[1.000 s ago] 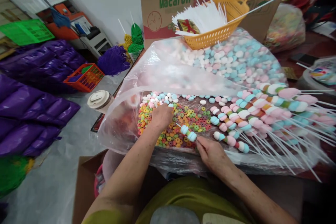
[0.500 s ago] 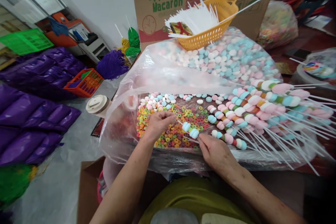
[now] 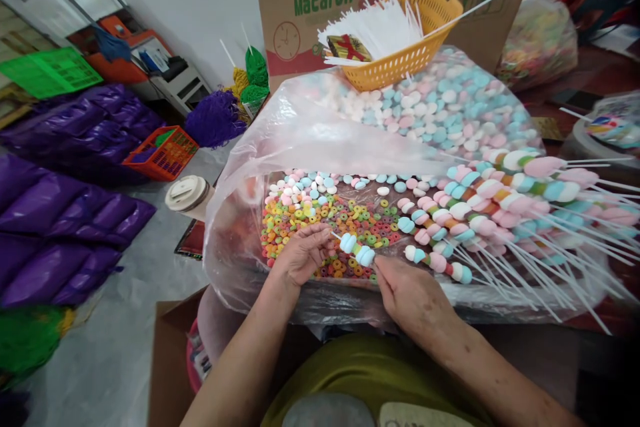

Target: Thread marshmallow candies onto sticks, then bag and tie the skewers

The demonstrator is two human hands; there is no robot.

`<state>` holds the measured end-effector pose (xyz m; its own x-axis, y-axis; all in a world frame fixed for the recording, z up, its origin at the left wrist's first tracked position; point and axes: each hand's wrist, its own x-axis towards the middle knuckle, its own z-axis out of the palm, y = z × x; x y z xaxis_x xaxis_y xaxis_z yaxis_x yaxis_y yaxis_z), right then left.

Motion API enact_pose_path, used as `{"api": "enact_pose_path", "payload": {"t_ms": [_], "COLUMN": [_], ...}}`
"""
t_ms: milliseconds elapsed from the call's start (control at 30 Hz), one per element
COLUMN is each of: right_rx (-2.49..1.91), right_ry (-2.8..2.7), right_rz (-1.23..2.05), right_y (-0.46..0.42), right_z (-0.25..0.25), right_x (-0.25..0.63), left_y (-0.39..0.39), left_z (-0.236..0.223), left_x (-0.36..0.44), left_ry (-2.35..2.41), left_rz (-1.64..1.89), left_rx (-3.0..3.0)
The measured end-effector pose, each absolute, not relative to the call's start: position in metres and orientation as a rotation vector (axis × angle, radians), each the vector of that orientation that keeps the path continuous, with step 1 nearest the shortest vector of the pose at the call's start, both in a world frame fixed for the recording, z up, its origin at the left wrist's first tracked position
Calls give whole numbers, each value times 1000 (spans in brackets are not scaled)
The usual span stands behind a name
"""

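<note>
My right hand [image 3: 416, 288] is closed around the lower part of a marshmallow skewer [image 3: 357, 251]. Blue and white marshmallows sit on the stick with a small yellow-green piece between them, and the bare white tip points up and left. At that tip are the curled fingers of my left hand [image 3: 302, 255]; whatever they pinch is too small to make out. Beneath both hands, colourful cereal rings [image 3: 293, 227] are spread out. Loose pastel marshmallows [image 3: 305, 185] lie just behind the rings. To the right, finished-looking marshmallow skewers [image 3: 480, 200] are piled with their sticks toward me.
A clear plastic sheet [image 3: 300, 140] partly covers more marshmallows [image 3: 420, 103]. On it stands a yellow basket [image 3: 395, 67] of white sticks, before a cardboard box [image 3: 320, 20]. A lidded cup [image 3: 188, 193] is at the left edge; purple bags [image 3: 60, 227] lie beyond.
My left hand has drawn back from over the cereal rings to the skewer's tip, fingers curled. The skewer and my right hand have shifted slightly left.
</note>
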<state>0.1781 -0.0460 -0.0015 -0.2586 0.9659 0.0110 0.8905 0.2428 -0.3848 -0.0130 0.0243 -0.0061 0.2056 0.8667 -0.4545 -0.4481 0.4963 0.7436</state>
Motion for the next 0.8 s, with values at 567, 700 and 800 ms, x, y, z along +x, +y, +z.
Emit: {"api": "enact_pose_path", "payload": {"t_ms": [567,700,800], "right_rx": [-1600,-1576,-1600], "right_ry": [-1777,-1819,-1890], "right_rz": [833,811,708], "right_y": [-51,-52,-56], "right_z": [-29,-30,-31], "right_x": [197,201,202], "left_y": [29,38,36], "left_z": [5,3,-1], "left_x": [5,25,27], "left_ry": [1578,1685,1611], "left_rz": [758,369,528], "left_rx": [1533,2057,1792]}}
